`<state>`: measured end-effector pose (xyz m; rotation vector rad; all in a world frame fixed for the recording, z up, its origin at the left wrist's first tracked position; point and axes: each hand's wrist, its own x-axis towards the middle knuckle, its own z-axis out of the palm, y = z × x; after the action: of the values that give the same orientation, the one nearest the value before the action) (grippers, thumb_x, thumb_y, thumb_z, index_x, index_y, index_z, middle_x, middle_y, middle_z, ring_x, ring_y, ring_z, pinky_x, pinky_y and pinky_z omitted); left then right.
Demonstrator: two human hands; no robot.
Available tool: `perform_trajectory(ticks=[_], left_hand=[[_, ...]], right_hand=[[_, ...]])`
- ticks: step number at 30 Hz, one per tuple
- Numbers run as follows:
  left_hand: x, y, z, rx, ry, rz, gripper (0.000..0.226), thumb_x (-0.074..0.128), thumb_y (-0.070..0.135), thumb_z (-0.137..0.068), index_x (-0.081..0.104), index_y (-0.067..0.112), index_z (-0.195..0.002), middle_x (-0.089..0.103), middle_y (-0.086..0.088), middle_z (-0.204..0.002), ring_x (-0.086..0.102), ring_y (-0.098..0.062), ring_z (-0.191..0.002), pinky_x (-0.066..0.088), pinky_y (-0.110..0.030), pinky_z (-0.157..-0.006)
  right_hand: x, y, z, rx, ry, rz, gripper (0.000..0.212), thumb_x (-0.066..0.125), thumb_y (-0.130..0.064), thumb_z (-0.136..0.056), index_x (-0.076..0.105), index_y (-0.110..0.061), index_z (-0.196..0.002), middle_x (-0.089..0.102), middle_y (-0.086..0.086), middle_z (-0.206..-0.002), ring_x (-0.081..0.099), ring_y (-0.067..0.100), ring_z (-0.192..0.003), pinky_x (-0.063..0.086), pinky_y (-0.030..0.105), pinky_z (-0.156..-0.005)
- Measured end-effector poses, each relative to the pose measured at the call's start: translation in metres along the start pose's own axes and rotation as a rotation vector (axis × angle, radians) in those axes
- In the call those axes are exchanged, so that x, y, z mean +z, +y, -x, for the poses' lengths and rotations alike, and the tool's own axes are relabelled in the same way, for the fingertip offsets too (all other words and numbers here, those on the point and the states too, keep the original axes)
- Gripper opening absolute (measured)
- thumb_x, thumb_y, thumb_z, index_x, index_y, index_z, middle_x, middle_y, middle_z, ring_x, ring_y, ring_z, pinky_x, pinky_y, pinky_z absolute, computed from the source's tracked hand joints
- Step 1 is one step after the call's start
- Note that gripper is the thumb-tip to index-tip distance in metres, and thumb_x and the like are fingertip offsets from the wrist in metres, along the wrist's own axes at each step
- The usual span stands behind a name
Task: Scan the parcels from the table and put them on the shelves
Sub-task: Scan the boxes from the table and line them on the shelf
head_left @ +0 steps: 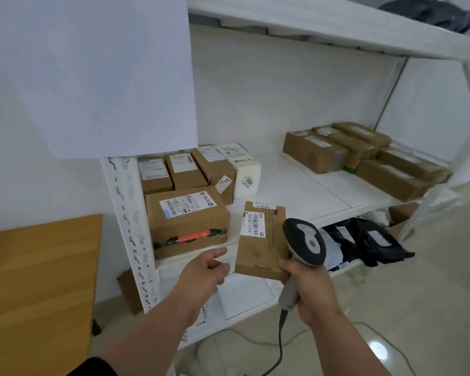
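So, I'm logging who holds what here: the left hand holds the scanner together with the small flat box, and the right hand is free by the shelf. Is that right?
The sides are swapped. In the head view the right hand grips the scanner together with the small flat box, and the left hand is free by the shelf.

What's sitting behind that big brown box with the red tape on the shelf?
Behind the big brown box stand three smaller brown boxes and a white parcel in a row. Their lower front parts are hidden by it; anything further back cannot be seen.

Taped cardboard parcels [187, 221] on white shelf [296, 191]
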<state>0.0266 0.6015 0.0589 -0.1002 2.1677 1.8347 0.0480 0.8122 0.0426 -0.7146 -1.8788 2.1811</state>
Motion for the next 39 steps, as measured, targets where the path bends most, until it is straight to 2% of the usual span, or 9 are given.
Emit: perform_trajectory(ticks=[3,6,10,14,22,26,30,33,39], left_hand=[[0.01,0.003,-0.018,-0.002,0.031,-0.089,0.033,0.06,0.021,-0.096,0.06,0.032,-0.127,0.067,0.001,-0.099,0.064,-0.013,-0.085,0.049,-0.024,-0.073],[0.021,0.005,-0.042,-0.052,0.066,-0.114,0.025,0.061,0.022,-0.095,0.064,0.032,-0.117,0.07,0.003,-0.098,0.067,-0.012,-0.083,0.05,-0.025,-0.071],[0.044,0.005,-0.066,-0.186,0.108,0.001,0.02,0.067,0.017,-0.089,0.068,0.024,-0.108,0.074,-0.002,-0.093,0.065,-0.011,-0.072,0.05,-0.025,-0.068],[0.063,0.007,-0.085,-0.248,0.161,0.073,0.018,0.065,0.014,-0.091,0.066,0.022,-0.108,0.075,-0.003,-0.094,0.067,-0.012,-0.074,0.051,-0.027,-0.072],[0.08,-0.003,-0.106,-0.35,0.29,0.06,0.007,0.063,0.017,-0.093,0.068,0.012,-0.095,0.072,-0.01,-0.098,0.066,-0.015,-0.082,0.053,-0.027,-0.073],[0.088,0.0,-0.114,-0.427,0.282,0.307,0.023,0.067,0.031,-0.094,0.063,0.009,-0.095,0.069,-0.008,-0.092,0.069,-0.021,-0.083,0.057,-0.033,-0.072],[0.099,0.008,-0.124,-0.447,0.233,0.481,0.018,0.065,0.012,-0.095,0.055,0.0,-0.102,0.07,-0.018,-0.09,0.07,-0.026,-0.07,0.052,-0.03,-0.055],[0.11,0.011,-0.133,-0.453,0.25,0.627,0.021,0.062,0.001,-0.094,0.057,-0.007,-0.112,0.069,-0.026,-0.095,0.071,-0.033,-0.073,0.058,-0.034,-0.058],[0.151,0.029,-0.148,-0.488,0.174,0.812,0.017,0.054,0.001,-0.099,0.058,-0.009,-0.112,0.071,-0.026,-0.098,0.072,-0.036,-0.08,0.061,-0.036,-0.057]], right_hand=[[0.001,-0.004,-0.031,0.01,-0.031,0.009,0.033,0.072,-0.001,-0.083,0.068,-0.015,-0.113,0.073,0.009,-0.106,0.067,0.031,-0.1,0.056,0.047,-0.086],[0.004,-0.01,-0.072,0.019,-0.076,0.067,0.025,0.072,-0.002,-0.082,0.069,-0.015,-0.104,0.073,0.012,-0.103,0.067,0.035,-0.099,0.055,0.054,-0.091],[0.005,-0.019,-0.129,0.073,-0.16,0.178,0.015,0.075,-0.008,-0.079,0.07,-0.013,-0.093,0.073,0.015,-0.097,0.067,0.037,-0.097,0.053,0.059,-0.093],[0.015,-0.016,-0.172,0.13,-0.268,0.265,0.025,0.075,-0.013,-0.067,0.07,-0.007,-0.091,0.071,0.025,-0.098,0.066,0.044,-0.099,0.051,0.062,-0.095],[0.021,-0.012,-0.216,0.241,-0.452,0.334,0.021,0.072,-0.002,-0.078,0.068,-0.001,-0.098,0.069,0.028,-0.099,0.063,0.037,-0.087,0.051,0.045,-0.077],[0.012,-0.017,-0.223,0.299,-0.509,0.309,0.021,0.07,0.001,-0.079,0.069,0.001,-0.101,0.07,0.024,-0.095,0.062,0.033,-0.082,0.049,0.04,-0.071],[0.0,-0.019,-0.229,0.337,-0.527,0.267,0.037,0.08,-0.004,-0.067,0.071,0.0,-0.103,0.071,0.027,-0.103,0.064,0.034,-0.087,0.049,0.04,-0.073],[-0.013,-0.022,-0.234,0.372,-0.516,0.176,0.027,0.075,-0.001,-0.081,0.07,-0.004,-0.107,0.074,0.02,-0.101,0.066,0.033,-0.089,0.051,0.038,-0.072],[-0.031,-0.03,-0.24,0.321,-0.453,0.083,0.021,0.072,-0.002,-0.083,0.07,-0.005,-0.104,0.075,0.014,-0.095,0.068,0.03,-0.083,0.048,0.037,-0.071]])
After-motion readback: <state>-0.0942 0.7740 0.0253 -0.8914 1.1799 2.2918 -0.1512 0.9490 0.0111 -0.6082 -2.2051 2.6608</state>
